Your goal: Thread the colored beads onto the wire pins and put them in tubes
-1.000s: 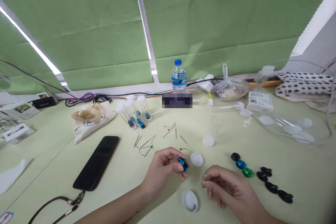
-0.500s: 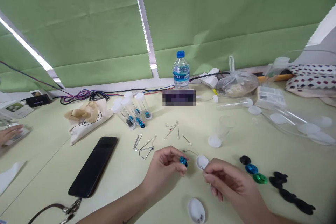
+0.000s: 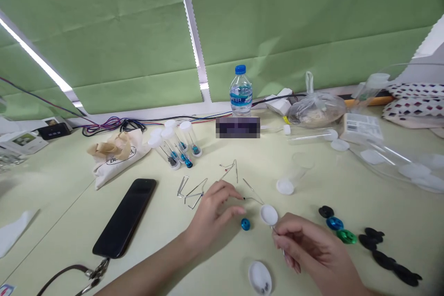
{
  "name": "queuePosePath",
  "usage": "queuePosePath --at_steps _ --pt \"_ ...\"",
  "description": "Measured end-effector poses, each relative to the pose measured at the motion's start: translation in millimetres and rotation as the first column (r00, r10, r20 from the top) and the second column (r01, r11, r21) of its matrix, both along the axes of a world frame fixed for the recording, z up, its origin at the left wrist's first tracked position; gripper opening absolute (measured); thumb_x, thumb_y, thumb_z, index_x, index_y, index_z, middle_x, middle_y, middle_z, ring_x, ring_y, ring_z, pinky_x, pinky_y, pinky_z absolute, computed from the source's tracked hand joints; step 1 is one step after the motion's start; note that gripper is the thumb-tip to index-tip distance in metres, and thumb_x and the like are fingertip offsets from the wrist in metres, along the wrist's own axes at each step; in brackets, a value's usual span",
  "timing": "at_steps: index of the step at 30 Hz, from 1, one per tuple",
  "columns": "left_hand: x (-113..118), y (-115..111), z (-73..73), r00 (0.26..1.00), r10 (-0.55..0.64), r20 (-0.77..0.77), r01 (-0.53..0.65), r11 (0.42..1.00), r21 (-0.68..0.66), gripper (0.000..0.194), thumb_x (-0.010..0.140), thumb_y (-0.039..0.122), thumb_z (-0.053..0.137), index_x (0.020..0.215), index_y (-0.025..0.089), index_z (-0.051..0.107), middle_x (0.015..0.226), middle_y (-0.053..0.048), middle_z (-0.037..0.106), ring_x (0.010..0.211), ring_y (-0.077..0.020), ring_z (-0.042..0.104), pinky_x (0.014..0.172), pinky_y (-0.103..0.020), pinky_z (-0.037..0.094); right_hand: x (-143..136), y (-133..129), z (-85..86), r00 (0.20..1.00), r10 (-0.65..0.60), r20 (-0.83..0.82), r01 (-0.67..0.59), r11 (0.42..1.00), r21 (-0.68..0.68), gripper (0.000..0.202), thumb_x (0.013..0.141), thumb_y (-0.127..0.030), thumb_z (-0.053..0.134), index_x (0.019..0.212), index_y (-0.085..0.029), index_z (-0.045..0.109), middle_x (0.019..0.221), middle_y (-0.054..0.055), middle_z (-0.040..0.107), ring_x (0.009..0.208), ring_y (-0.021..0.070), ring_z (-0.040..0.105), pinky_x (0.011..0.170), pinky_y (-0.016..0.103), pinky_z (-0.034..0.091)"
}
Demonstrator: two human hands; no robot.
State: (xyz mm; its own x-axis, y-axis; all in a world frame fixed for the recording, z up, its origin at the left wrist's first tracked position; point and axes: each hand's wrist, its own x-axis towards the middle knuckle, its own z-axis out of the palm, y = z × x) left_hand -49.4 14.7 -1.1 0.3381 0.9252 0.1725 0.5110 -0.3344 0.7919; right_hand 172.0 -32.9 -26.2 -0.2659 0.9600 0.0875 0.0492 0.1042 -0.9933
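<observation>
Tabletop [image 3: 69,203], pale yellow-green, carries a black phone [image 3: 125,218] at the left, capped clear tubes [image 3: 175,145] further back, bent wire pins [image 3: 194,190] near the middle and a row of black, blue and green beads [image 3: 350,233] at the right. Left hand [image 3: 211,215] rests just beside a small blue bead [image 3: 245,224] lying on the surface, its grip loose and open with nothing in it, fingertips reaching toward a thin wire [image 3: 252,199]. Right hand [image 3: 308,249] has its grip pinched shut on a fine metal pin [image 3: 277,236], close to a small white cap [image 3: 269,215].
</observation>
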Motion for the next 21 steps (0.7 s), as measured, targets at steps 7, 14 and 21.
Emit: queuePosePath --at_steps 7,14,21 --pt "26.3 28.4 -3.2 0.820 -0.054 -0.570 0.306 0.883 0.357 0.012 0.087 0.013 0.051 0.089 0.014 0.063 0.096 -0.010 0.060 0.090 -0.0241 0.050 0.078 -0.036 0.045 -1.3 -3.8 10.7 0.996 0.048 0.080 -0.065 0.970 0.234 0.015 0.091 -0.024 0.055 0.078 -0.019 0.062 0.064 0.001 0.056 0.045 0.0096 0.052 0.040 0.020 0.044" --pt "34.1 25.0 4.2 0.651 -0.001 -0.759 0.420 0.833 0.360 0.020 0.083 -0.002 0.043 0.084 0.014 0.056 0.084 -0.008 0.058 0.080 -0.0221 0.049 0.071 -0.034 0.041 -1.2 -3.8 11.3 0.994 0.076 0.076 -0.094 0.960 0.264 0.013 0.091 -0.021 0.054 0.081 -0.018 0.061 0.069 0.001 0.056 0.048 0.0090 0.052 0.042 0.020 0.046" --pt "-18.1 1.3 42.3 0.996 0.082 0.030 -0.076 0.982 -0.175 0.013 0.092 0.018 0.044 0.080 0.019 0.050 0.072 0.002 0.049 0.070 -0.0130 0.043 0.067 -0.025 0.034 -1.1 -3.4 9.8 0.992 0.117 0.055 -0.128 0.953 0.276 0.012 0.092 -0.018 0.054 0.082 -0.018 0.061 0.069 0.000 0.055 0.048 0.0082 0.052 0.044 0.020 0.046"
